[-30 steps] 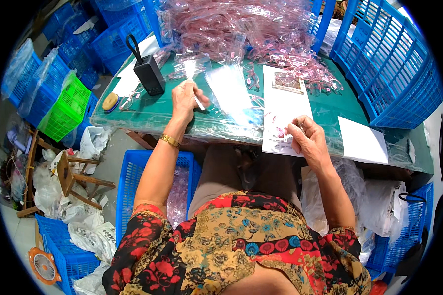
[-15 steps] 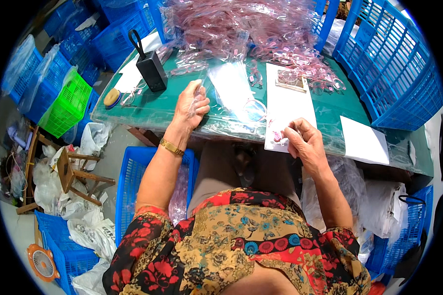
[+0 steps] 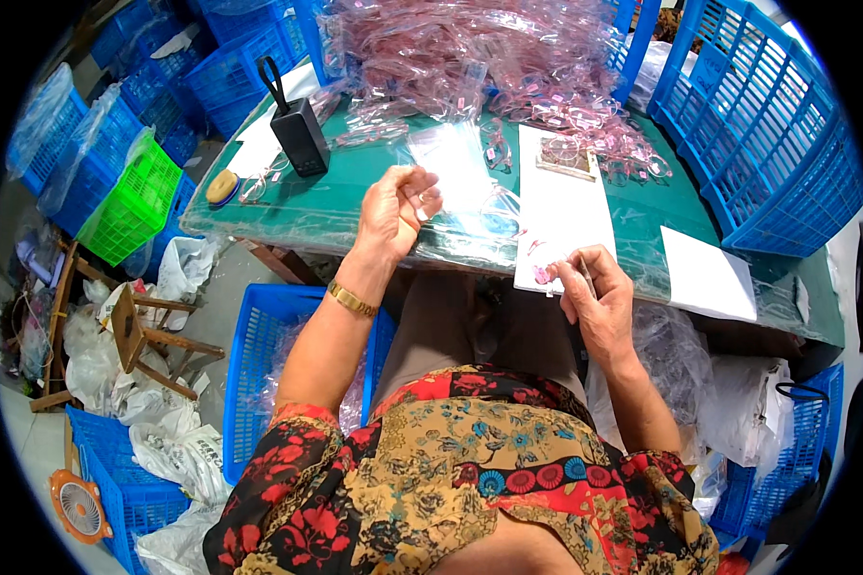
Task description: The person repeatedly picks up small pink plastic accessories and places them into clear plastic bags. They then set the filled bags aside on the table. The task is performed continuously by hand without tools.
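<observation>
Small pink piece point(image 3: 544, 275) sits at the tips of the right hand point(image 3: 593, 287)

The small pink piece is over the near end of the long white paper point(image 3: 585, 216). The right hand is just off that end of the paper, and its thumb and finger pinch the piece in a narrow grip. A thin dark thing point(image 3: 586, 271) shows by the fingers too; I cannot tell what it is. The right arm reaches up and leans left toward the paper.

The left hand point(image 3: 399, 213) is left of the paper, above the tabletop point(image 3: 355, 206). Its fingers curl in and point toward the paper. I cannot tell if its grip holds anything. The left arm slants up to the right, with a gold band point(image 3: 352, 299) on the wrist.

Clear bags point(image 3: 451, 168) lie left of the paper. A big pink heap point(image 3: 470, 62) sits past its far end.
</observation>
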